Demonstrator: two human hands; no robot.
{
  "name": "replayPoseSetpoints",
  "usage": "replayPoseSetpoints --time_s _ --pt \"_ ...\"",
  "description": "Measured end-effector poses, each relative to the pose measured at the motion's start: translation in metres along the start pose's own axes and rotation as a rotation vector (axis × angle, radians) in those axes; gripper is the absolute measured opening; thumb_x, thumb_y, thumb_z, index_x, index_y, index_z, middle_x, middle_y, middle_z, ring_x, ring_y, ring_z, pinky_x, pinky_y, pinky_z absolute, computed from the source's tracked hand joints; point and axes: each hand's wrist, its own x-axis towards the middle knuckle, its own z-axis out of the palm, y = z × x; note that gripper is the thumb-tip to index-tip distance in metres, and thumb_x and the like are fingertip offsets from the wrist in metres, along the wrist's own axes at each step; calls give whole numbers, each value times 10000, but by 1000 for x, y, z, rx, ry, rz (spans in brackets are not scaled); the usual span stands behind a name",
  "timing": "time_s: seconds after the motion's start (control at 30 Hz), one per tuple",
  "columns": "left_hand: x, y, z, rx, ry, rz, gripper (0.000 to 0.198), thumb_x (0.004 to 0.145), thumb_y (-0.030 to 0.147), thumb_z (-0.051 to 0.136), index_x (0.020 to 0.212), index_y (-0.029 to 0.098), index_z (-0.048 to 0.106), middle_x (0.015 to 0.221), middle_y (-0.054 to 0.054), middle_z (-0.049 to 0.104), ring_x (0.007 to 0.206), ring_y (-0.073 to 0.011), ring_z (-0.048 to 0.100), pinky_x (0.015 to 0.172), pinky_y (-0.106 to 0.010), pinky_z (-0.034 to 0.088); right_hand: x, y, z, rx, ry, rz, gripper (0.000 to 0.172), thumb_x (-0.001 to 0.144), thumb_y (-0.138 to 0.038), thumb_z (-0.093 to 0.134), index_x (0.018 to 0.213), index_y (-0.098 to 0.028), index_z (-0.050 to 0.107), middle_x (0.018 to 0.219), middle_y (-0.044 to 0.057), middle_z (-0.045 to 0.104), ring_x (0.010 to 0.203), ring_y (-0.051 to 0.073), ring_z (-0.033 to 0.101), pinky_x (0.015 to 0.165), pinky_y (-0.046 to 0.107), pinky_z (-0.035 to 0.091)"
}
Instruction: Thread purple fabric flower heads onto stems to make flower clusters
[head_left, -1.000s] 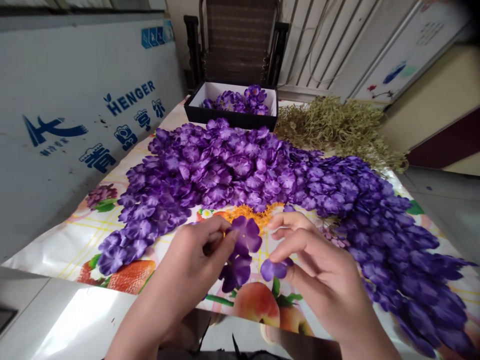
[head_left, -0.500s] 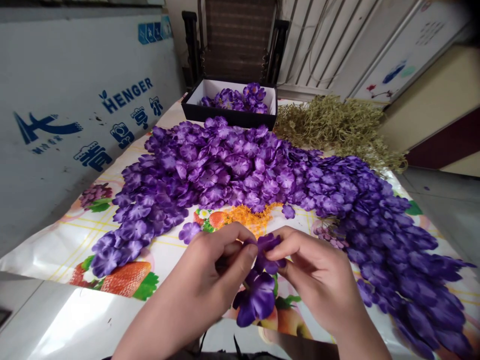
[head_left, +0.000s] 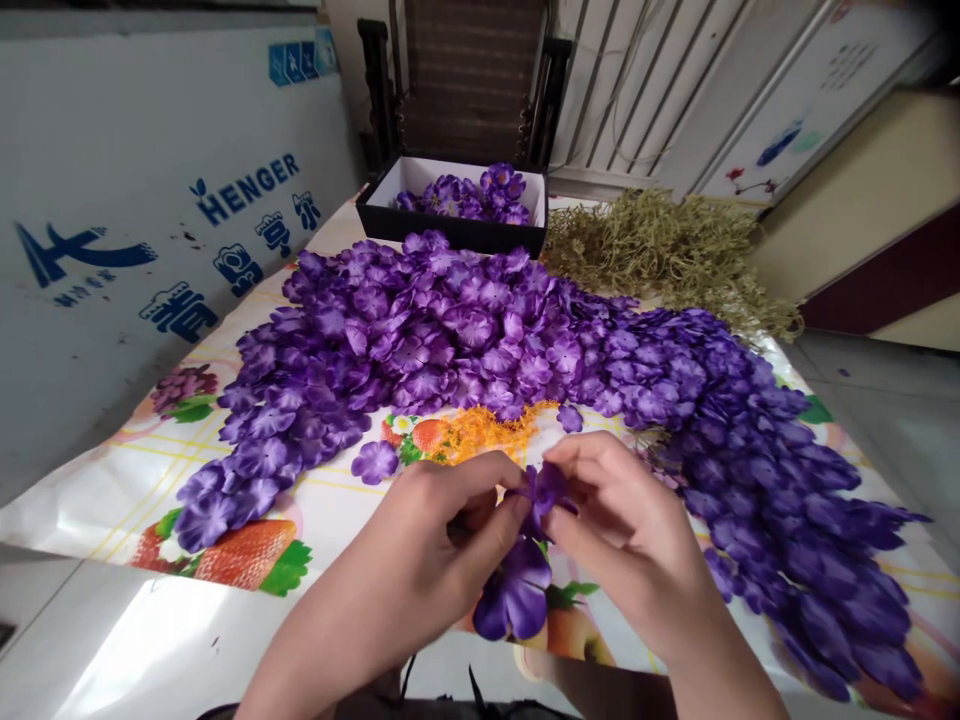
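Observation:
Close to the table's front edge, both my hands meet around purple artificial flowers. My left hand (head_left: 457, 540) is closed, thumb pressed to index finger, on a purple flower (head_left: 514, 590) whose petals hang below the fingers. My right hand (head_left: 615, 520) pinches the petals of a second purple flower (head_left: 549, 492) just above it. The stem between them is mostly hidden by the fingers. A single loose petal piece (head_left: 375, 462) lies left of my hands, and small orange stamens (head_left: 487, 432) are heaped just beyond them.
A wide pile of purple petal pieces (head_left: 465, 330) arcs across the fruit-patterned tablecloth (head_left: 330, 510). Behind it stand a black box (head_left: 450, 232) holding finished-looking flowers and a tangle of green-brown stems (head_left: 660, 245). A white cabinet (head_left: 150, 150) borders the left; a chair (head_left: 469, 80) is at the back.
My right hand's fingers have shifted around the upper flower, which now stands more upright and folded. The lower flower has moved slightly right and up. The whole view has shifted a little.

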Motion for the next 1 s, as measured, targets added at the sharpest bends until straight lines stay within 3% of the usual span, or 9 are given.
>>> replayPoseSetpoints --time_s 0.07,0.17,0.3,0.57,0.67,0.73,0.9,1.0 --pt "0 0 1 9 -24 3 223 946 320 441 831 212 599 686 28 598 615 -109 516 559 -195 386 0 0 -3 39 -54 77 217 833 -168 604 1026 -267 587 879 -4 650 810 143 605 662 228 470" --pt "1 0 4 -8 -54 2 222 946 329 445 864 213 616 747 10 639 675 -126 552 599 -210 400 -1 1 -9 37 -104 106 24 827 -220 633 826 -217 608 775 -11 615 741 130 575 630 222 442" --pt "4 0 7 -74 -62 12 224 956 325 440 893 209 621 807 7 644 734 -130 558 655 -220 400 -3 3 -12 -39 -76 39 77 840 -204 608 768 -210 582 777 -11 596 746 139 568 645 246 433" --pt "9 0 13 -412 -13 -30 215 959 337 454 900 215 621 715 48 497 632 -92 428 564 -206 322 -5 17 -20 -419 257 -290 182 820 -44 541 803 -216 596 804 -1 623 798 160 589 724 293 443" --pt "12 -4 14 -537 -29 -79 206 965 329 432 952 218 605 683 53 438 606 -93 388 547 -210 296 -5 19 -29 -179 328 -310 131 813 -93 623 796 -221 645 823 3 625 806 157 596 698 279 467" --pt "15 -8 15 -599 -48 -99 184 962 288 429 970 214 598 676 51 438 610 -94 386 558 -212 298 -3 17 -35 107 292 -298 94 791 -133 680 771 -223 661 793 -3 617 763 147 599 687 277 487" --pt "19 -14 17 -705 -40 -109 121 914 202 473 970 202 579 761 34 508 688 -97 445 643 -215 360 -4 -1 -37 680 -59 -108 151 712 -186 786 711 -236 644 676 -43 576 591 100 577 542 219 518" --pt "21 -14 18 -690 -51 -122 116 884 183 504 991 182 551 793 20 541 710 -108 485 654 -227 393 -9 -14 -24 905 -133 -17 179 708 -263 807 673 -239 633 593 -77 529 489 54 544 553 181 544"
